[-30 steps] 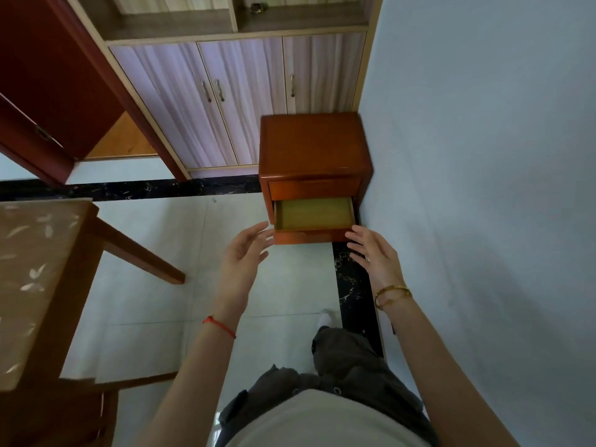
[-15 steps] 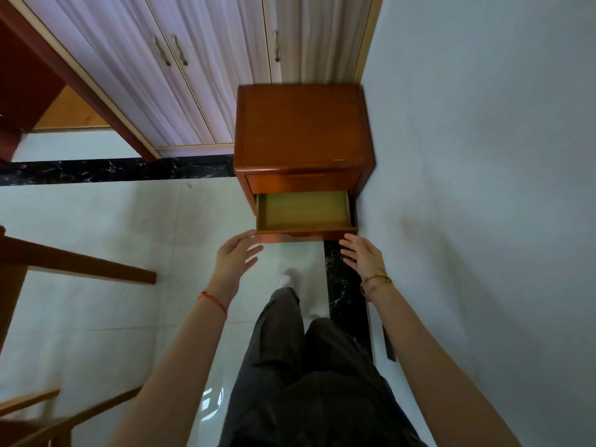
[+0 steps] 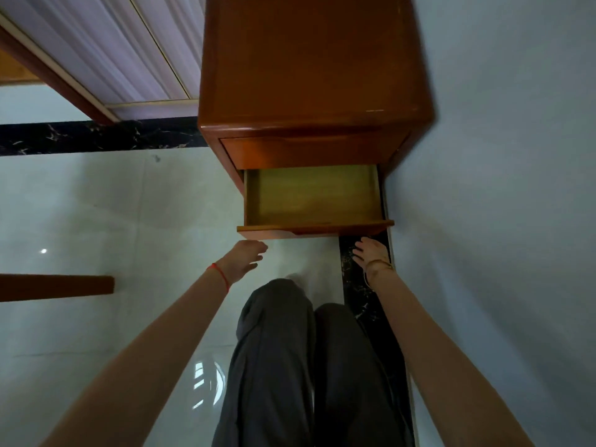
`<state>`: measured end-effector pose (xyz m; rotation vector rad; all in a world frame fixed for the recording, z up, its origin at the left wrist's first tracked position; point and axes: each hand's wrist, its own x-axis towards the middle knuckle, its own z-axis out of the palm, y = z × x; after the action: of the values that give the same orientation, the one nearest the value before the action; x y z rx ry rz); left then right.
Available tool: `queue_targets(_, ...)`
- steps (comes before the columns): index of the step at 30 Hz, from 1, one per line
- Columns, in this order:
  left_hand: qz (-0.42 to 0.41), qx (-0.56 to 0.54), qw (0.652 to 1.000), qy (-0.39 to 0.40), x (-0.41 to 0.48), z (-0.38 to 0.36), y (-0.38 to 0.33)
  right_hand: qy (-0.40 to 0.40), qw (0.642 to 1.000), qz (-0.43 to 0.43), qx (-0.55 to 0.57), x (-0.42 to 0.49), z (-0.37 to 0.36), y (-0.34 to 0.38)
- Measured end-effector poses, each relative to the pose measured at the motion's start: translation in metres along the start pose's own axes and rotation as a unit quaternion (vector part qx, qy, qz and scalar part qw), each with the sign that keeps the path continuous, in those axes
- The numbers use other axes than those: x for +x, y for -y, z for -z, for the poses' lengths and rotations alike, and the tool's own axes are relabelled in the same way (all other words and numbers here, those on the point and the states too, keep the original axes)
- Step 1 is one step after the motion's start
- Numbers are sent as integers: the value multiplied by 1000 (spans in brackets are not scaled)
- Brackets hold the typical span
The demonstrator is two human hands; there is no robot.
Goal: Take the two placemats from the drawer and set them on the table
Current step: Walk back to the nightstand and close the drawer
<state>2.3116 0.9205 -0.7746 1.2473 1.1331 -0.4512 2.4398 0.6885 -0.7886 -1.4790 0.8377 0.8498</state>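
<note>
Head view: my left hand (image 3: 242, 260) and right hand (image 3: 371, 253) are spread, empty, just near of the drawer (image 3: 314, 227).
Placemats: not discernible; the drawer looks bare.
Risk: grabbing blind, bumping the front.

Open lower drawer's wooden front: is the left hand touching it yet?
Apart. The head view shows pale floor tile between the left hand and the open lower drawer's wooden front; the fingertips stop just short of its underside edge.
</note>
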Motion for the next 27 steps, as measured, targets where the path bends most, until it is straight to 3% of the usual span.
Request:
queue_targets(5, 3, -70, 997, 13, 90, -7, 32, -45, 997, -1, 61, 95, -19, -19)
queue_targets(12, -28, -167, 983, 71, 173, -18, 63, -42, 992, 23, 114, 162, -17, -31)
queue_targets(16, -37, -195, 973, 119, 189, -12, 68, -13, 991, 51, 122, 169, -13, -34)
queue_targets(20, -45, -237, 964, 111, 191, -9, 69, 10, 981, 52, 184, 165, -18, -32)
queue_targets(27, -106, -228, 960, 127, 189, -15, 40, 38, 977, 89, 189, 168, -27, -11)
